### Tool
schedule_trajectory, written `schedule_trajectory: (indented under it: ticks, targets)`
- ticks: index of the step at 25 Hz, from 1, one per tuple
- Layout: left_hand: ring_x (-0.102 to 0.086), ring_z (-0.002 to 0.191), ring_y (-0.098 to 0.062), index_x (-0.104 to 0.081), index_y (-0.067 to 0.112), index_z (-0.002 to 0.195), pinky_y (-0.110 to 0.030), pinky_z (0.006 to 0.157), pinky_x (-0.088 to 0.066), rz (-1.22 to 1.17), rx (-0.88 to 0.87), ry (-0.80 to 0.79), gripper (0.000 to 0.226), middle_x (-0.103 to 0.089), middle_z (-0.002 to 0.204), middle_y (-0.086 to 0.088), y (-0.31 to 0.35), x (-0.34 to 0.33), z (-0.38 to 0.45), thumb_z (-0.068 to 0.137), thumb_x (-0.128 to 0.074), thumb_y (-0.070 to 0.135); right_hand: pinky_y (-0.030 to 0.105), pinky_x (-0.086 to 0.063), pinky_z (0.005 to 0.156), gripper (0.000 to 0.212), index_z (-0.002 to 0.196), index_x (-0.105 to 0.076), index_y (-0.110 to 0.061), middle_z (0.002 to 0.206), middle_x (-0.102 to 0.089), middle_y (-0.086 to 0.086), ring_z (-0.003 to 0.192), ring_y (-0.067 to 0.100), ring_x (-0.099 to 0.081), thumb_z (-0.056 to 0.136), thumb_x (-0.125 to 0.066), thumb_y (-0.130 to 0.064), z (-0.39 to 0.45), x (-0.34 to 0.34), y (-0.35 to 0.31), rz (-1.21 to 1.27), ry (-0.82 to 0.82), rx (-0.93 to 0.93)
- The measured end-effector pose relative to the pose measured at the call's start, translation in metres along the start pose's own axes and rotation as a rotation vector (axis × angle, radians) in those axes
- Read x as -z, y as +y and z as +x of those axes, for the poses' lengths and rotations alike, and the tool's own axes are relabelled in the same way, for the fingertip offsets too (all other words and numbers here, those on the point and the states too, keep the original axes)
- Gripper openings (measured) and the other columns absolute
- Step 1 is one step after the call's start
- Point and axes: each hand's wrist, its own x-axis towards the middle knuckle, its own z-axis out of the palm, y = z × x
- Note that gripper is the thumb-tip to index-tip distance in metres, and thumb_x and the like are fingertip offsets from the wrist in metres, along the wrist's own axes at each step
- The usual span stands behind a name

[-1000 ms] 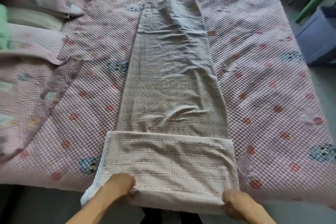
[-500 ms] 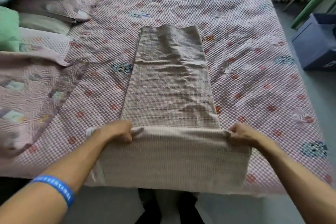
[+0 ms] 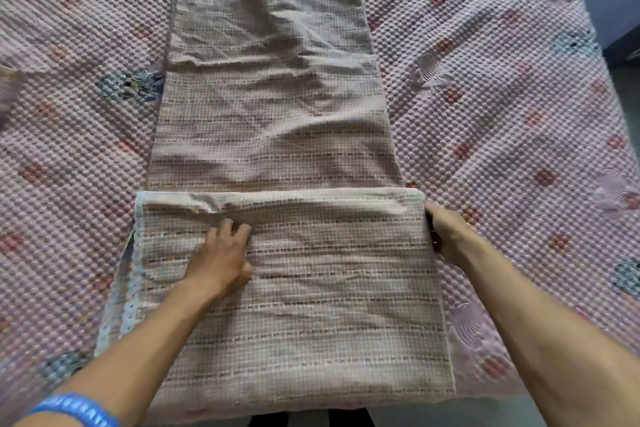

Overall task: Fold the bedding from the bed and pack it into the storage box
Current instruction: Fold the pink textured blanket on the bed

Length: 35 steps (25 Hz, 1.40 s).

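Currently, I read the task as partly complete. The blanket [image 3: 273,107], a long beige woven strip, lies lengthwise down the middle of the bed [image 3: 502,121], on top of the pink quilted cover. Its near end is folded over onto itself, forming a doubled panel [image 3: 311,305] that reaches from the near edge of the bed to a fold line running crosswise just beyond my hands. The far section lies single and wrinkled.

My left hand [image 3: 220,258] rests palm down on the doubled panel near its far fold, fingers extended and pressing the cloth flat. My right hand [image 3: 446,236] is at the panel's right edge, close to the far corner, with its fingers curled around the layers.

Judged from this layout, one lengthwise fold is in place and further folds remain before the strip becomes a compact bundle. The dark blue storage box [image 3: 613,0] stands on the floor beside the far right of the bed, well apart from the blanket. Packing is not yet begun.
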Motion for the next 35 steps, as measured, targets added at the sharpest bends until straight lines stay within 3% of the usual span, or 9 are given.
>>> schedule_trajectory:
  ticks: [2, 5, 12, 14, 17, 20, 26, 31, 35]
  targets:
    - [-0.039, 0.121, -0.032, -0.04, 0.023, 0.131, -0.045, 0.087, -0.047, -0.081, -0.003, 0.103, 0.051, -0.034, 0.134, -0.01, 0.013, 0.011, 0.015, 0.084, -0.059, 0.029, 0.025, -0.053, 0.053, 0.035, 0.086, -0.072, -0.008, 0.076, -0.072, 0.008, 0.06, 0.017, -0.066, 0.095, -0.052, -0.036, 0.009, 0.002, -0.021, 0.156, -0.171, -0.075]
    - [-0.006, 0.147, -0.035, -0.015, 0.037, 0.152, -0.055, 0.112, -0.027, -0.179, 0.011, -0.005, 0.082, 0.002, 0.161, -0.009, 0.028, 0.035, 0.055, 0.087, -0.065, 0.036, 0.023, -0.048, 0.049, 0.045, 0.069, -0.061, -0.013, 0.056, -0.062, 0.003, 0.047, 0.016, -0.059, 0.1, -0.036, -0.035, 0.025, -0.003, -0.055, 0.33, -0.324, -0.128]
    - [-0.003, 0.143, -0.053, -0.027, 0.035, 0.146, -0.064, 0.108, -0.031, -0.137, 0.084, -0.163, 0.08, 0.007, 0.16, -0.022, 0.047, 0.044, 0.122, 0.079, -0.069, 0.021, 0.033, -0.058, 0.066, 0.018, 0.094, -0.068, -0.005, 0.087, -0.071, 0.013, 0.072, 0.025, -0.068, 0.087, -0.053, 0.001, 0.049, -0.039, -0.111, -0.037, -0.623, 0.112]
    - [-0.009, 0.14, -0.057, -0.031, 0.032, 0.144, -0.065, 0.106, -0.034, -0.115, 0.066, -0.163, 0.076, 0.003, 0.158, -0.026, 0.048, 0.044, 0.125, 0.08, -0.069, 0.02, 0.029, -0.059, 0.074, 0.026, 0.112, -0.068, -0.011, 0.1, -0.074, 0.008, 0.087, 0.021, -0.07, 0.091, -0.061, 0.001, 0.045, -0.061, -0.119, -0.163, -0.577, 0.32]
    - [-0.016, 0.137, -0.059, -0.038, 0.032, 0.137, -0.065, 0.103, -0.037, -0.098, 0.057, -0.143, 0.066, -0.008, 0.155, -0.029, 0.044, 0.043, 0.132, 0.079, -0.067, 0.021, 0.033, -0.056, 0.089, 0.039, 0.11, -0.071, -0.016, 0.107, -0.073, -0.002, 0.099, 0.013, -0.067, 0.081, -0.073, -0.041, 0.041, -0.101, -0.11, -0.528, -0.462, 0.614]
    - [-0.021, 0.134, -0.059, -0.039, 0.034, 0.132, -0.064, 0.098, -0.041, -0.067, 0.04, -0.172, 0.065, -0.017, 0.151, -0.032, 0.046, 0.041, 0.135, 0.076, -0.071, 0.028, 0.031, -0.053, 0.084, 0.063, 0.117, -0.061, -0.021, 0.113, -0.067, -0.005, 0.102, 0.016, -0.064, 0.073, -0.066, -0.066, 0.034, -0.129, -0.089, -0.583, -0.285, 0.647]
    - [-0.021, 0.137, -0.055, -0.027, 0.037, 0.128, -0.067, 0.095, -0.04, -0.076, 0.05, -0.197, 0.075, -0.04, 0.145, -0.026, 0.035, 0.028, 0.149, 0.066, -0.07, 0.033, 0.036, -0.053, 0.057, 0.016, 0.079, -0.071, -0.017, 0.074, -0.072, -0.008, 0.069, 0.013, -0.068, 0.08, -0.076, -0.032, 0.045, -0.106, -0.106, -0.351, -0.051, 0.582]
    - [-0.006, 0.142, -0.055, -0.03, 0.037, 0.142, -0.07, 0.104, -0.03, -0.118, 0.037, -0.181, 0.077, -0.017, 0.155, -0.029, 0.039, 0.036, 0.138, 0.078, -0.07, 0.023, 0.019, -0.036, 0.05, 0.025, 0.076, -0.054, -0.014, 0.074, -0.059, 0.002, 0.068, 0.019, -0.055, 0.1, -0.048, -0.021, 0.047, -0.069, -0.132, -0.512, 0.011, 0.68]
    - [0.0, 0.143, -0.053, -0.027, 0.035, 0.149, -0.068, 0.109, -0.025, -0.14, 0.044, -0.171, 0.08, 0.0, 0.159, -0.026, 0.042, 0.037, 0.137, 0.083, -0.071, 0.021, 0.036, -0.043, 0.063, 0.033, 0.072, -0.052, -0.013, 0.08, -0.059, 0.01, 0.078, 0.031, -0.058, 0.101, -0.044, -0.026, 0.062, -0.057, -0.139, -0.347, 0.107, 0.612]
